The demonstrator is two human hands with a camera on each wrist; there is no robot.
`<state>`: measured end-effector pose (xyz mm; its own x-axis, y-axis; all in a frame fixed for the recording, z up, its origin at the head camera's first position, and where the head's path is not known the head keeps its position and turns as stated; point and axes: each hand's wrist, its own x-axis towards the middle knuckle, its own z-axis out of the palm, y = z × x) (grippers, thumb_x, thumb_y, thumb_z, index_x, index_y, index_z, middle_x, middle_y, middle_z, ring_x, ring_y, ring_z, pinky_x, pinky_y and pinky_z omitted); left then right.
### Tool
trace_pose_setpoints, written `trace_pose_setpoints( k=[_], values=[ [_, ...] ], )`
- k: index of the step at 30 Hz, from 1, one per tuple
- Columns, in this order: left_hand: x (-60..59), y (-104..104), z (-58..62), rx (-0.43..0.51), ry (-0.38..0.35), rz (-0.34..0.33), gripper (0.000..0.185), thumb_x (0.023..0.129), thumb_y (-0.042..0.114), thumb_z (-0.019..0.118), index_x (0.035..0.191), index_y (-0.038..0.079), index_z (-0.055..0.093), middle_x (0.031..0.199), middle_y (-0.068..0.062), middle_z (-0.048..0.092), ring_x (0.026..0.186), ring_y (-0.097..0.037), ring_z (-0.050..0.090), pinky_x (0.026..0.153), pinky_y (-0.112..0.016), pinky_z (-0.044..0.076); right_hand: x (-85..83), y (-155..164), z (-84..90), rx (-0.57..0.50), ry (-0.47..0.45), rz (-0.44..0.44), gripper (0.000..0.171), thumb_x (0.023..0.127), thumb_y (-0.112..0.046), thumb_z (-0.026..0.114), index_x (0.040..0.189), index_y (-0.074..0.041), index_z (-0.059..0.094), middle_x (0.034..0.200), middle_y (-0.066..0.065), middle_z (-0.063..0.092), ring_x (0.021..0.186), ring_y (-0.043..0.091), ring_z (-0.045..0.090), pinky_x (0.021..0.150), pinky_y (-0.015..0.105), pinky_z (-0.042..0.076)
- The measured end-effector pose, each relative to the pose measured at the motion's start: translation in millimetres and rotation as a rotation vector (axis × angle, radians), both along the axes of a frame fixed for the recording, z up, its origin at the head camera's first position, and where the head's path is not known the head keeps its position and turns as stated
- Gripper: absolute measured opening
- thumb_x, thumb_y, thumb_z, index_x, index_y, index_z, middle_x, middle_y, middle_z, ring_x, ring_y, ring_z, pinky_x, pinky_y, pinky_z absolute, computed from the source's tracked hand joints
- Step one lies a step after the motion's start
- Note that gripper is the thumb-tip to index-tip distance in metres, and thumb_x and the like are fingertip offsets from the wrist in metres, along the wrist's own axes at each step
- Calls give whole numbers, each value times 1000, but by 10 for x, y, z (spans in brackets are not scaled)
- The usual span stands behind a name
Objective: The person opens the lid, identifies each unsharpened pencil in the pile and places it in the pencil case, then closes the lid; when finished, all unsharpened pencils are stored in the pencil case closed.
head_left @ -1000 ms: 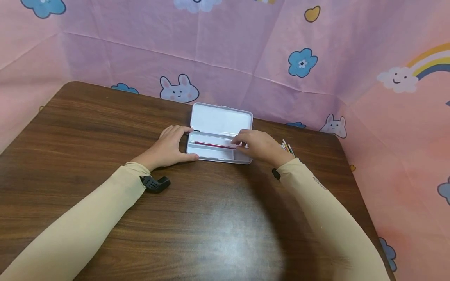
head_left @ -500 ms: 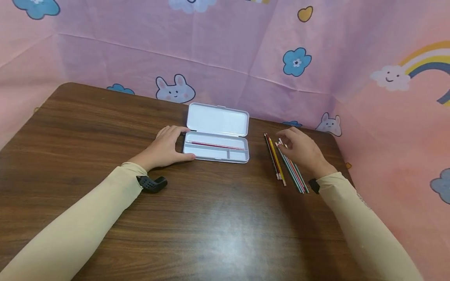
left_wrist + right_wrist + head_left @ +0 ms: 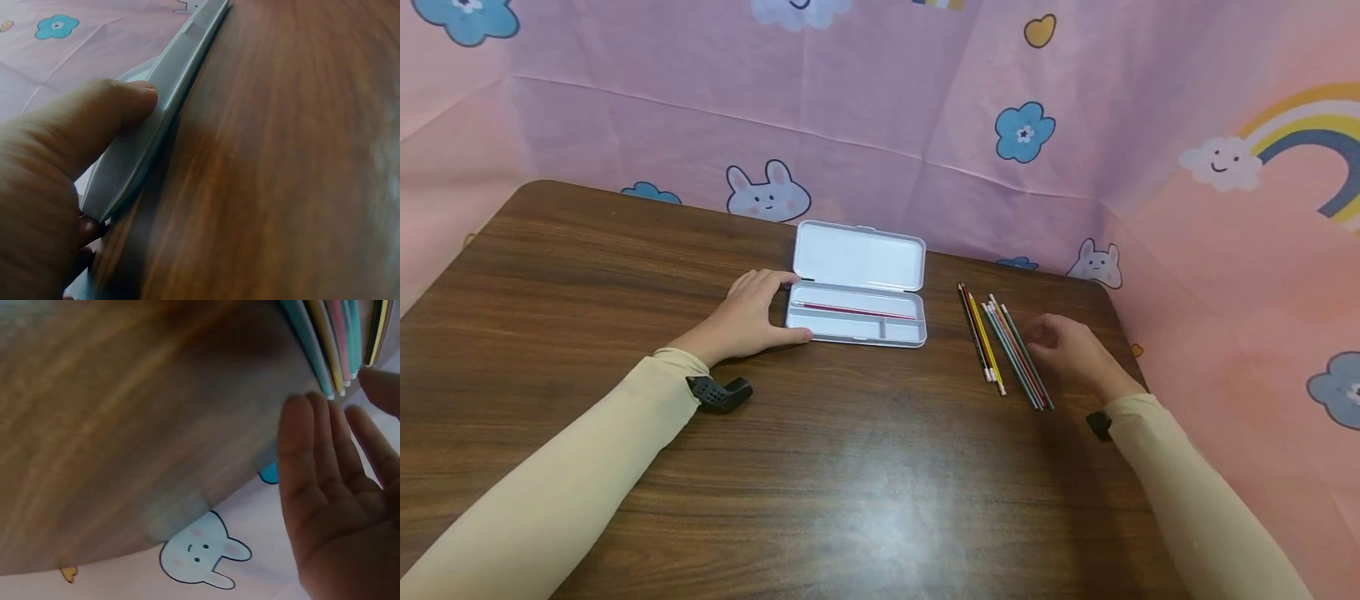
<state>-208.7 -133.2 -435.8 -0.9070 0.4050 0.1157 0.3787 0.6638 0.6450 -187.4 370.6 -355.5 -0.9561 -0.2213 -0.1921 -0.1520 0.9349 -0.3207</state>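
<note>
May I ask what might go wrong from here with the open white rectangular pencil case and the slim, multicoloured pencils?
The slim, multicoloured pencils lie loose, close together on the brown wood-grain table; the right hand, beside them, might scatter some or grab several at once.

The left hand grips one end of the open white rectangular pencil case; a tug could shift it.

White case [image 3: 838, 325]: hinged open; I hold its left end.
Red pencil [image 3: 857, 312]: lies lengthwise inside it.
Loose pencils [image 3: 1013, 358]: multicoloured, two slanting bunches right of the case.
</note>
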Motion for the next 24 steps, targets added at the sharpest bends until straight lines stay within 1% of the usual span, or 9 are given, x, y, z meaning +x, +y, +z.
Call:
trace_pose_setpoints(
  k=[3, 7, 10, 15, 19, 24],
  values=[
    [7, -5, 7, -1, -2, -1, 94, 84, 56, 81, 153, 7, 41, 153, -16, 45, 143, -35, 36, 124, -59, 15, 33, 41, -43, 7, -54, -16, 32, 101, -18, 67, 128, -3, 64, 115, 17, 70, 106, 35, 66, 90, 54, 55],
    [11, -10, 11, -3, -12, -2, 93, 85, 57, 80, 154, 7, 41, 153, -17, 44, 143, -36, 35, 124, -60, 14, 61, 67, -70, 21, -88, -36, 32, 100, -19, 68, 128, -4, 64, 112, 15, 71, 103, 32, 66, 86, 51, 55],
    [12, -12, 12, -4, -16, -2, 94, 85, 57, 80, 154, 7, 41, 154, -17, 44, 143, -36, 35, 123, -60, 14, 67, 81, -77, 18, -115, -52, 33, 100, -18, 68, 129, -3, 63, 110, 16, 70, 98, 29, 66, 82, 46, 57],
    [10, -8, 13, 2, -6, -1, 94, 84, 57, 81, 154, 7, 41, 153, -16, 44, 142, -34, 36, 124, -59, 14, 77, 101, -63, -29, -165, -82, 32, 99, -13, 68, 128, 0, 62, 106, 17, 69, 89, 25, 68, 73, 38, 61],
    [10, -4, 9, -2, -5, 1, 94, 84, 57, 81, 153, 7, 41, 153, -15, 44, 142, -34, 36, 124, -58, 14, 86, 76, -47, -76, -203, -112, 31, 99, -9, 67, 128, 2, 61, 106, 18, 67, 86, 24, 69, 70, 38, 63],
    [18, -5, 15, -5, -15, 3, 94, 84, 56, 81, 154, 7, 41, 154, -16, 44, 144, -35, 35, 124, -59, 13, 100, 48, -51, -82, -220, -125, 31, 100, -8, 65, 129, 2, 60, 106, 19, 66, 83, 24, 69, 68, 38, 63]
  ],
)
